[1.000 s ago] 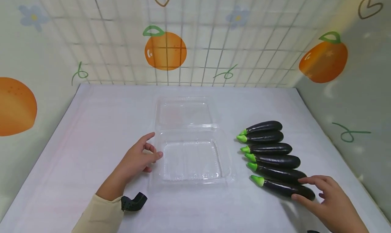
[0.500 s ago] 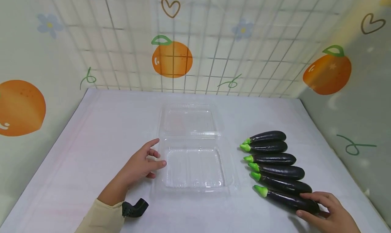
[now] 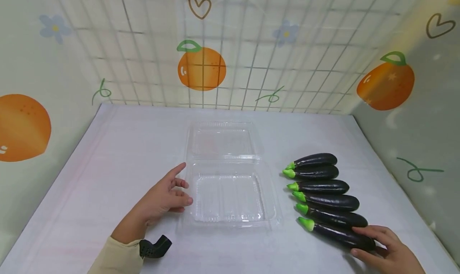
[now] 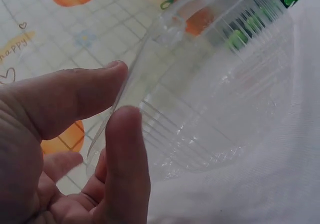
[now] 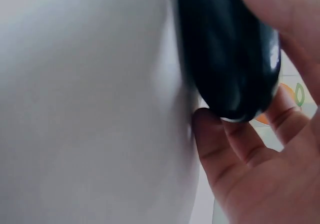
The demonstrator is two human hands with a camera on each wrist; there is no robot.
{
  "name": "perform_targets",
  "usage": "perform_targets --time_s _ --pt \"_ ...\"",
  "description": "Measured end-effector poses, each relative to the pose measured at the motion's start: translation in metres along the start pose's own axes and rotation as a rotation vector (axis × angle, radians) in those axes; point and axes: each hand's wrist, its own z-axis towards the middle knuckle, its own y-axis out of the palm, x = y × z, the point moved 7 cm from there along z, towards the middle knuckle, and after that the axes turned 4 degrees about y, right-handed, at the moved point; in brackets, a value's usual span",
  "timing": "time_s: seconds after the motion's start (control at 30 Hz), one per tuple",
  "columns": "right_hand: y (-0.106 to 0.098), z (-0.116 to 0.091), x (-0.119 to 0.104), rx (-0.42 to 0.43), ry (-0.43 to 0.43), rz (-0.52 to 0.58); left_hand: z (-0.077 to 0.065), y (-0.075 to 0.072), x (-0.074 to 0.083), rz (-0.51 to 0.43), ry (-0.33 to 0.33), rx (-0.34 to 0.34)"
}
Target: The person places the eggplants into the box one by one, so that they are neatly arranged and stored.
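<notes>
A clear plastic clamshell container (image 3: 230,198) lies unfolded on the white tabletop, its lid (image 3: 223,140) laid back toward the rear wall. At its left edge is my left hand (image 3: 163,200), thumb and fingers spread; in the left wrist view the thumb (image 4: 127,154) overlaps the container's edge. On the right, my right hand (image 3: 391,252) holds the rounded end of the nearest eggplant (image 3: 338,235), which is glossy dark purple with a green cap. The thumb and fingers lie on opposite sides of it in the right wrist view.
Several more eggplants (image 3: 325,202) lie in a column behind the held one, green caps pointing left. Walls with printed oranges (image 3: 202,69) enclose the back and both sides of the table. A black wrist device (image 3: 155,247) sits by the left sleeve.
The head view has tilted, so the scene sits lower in it. My right hand's fingers have settled round the nearest eggplant's end. The left hand has barely moved.
</notes>
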Motion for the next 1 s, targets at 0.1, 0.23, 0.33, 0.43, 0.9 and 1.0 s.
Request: perform_targets --time_s 0.1,0.23,0.33,0.43,0.9,1.0 --pt "0.000 0.003 0.000 -0.005 0.021 -0.001 0.001 0.001 -0.001 -0.024 0.026 -0.030" --pt "0.001 0.006 0.002 -0.030 0.036 -0.018 0.001 0.003 0.000 -0.042 0.074 -0.067" --pt "0.001 0.005 0.006 -0.030 0.024 0.013 -0.001 0.004 0.003 -0.018 0.114 -0.089" --pt "0.001 0.002 0.012 -0.016 0.013 0.065 -0.003 0.005 0.006 0.019 0.134 -0.089" --pt "-0.004 -0.001 0.002 0.019 -0.006 0.163 -0.004 0.002 0.004 0.089 0.134 -0.042" --pt "-0.005 0.002 -0.003 -0.014 0.005 0.111 -0.003 0.003 0.004 0.093 0.142 -0.044"
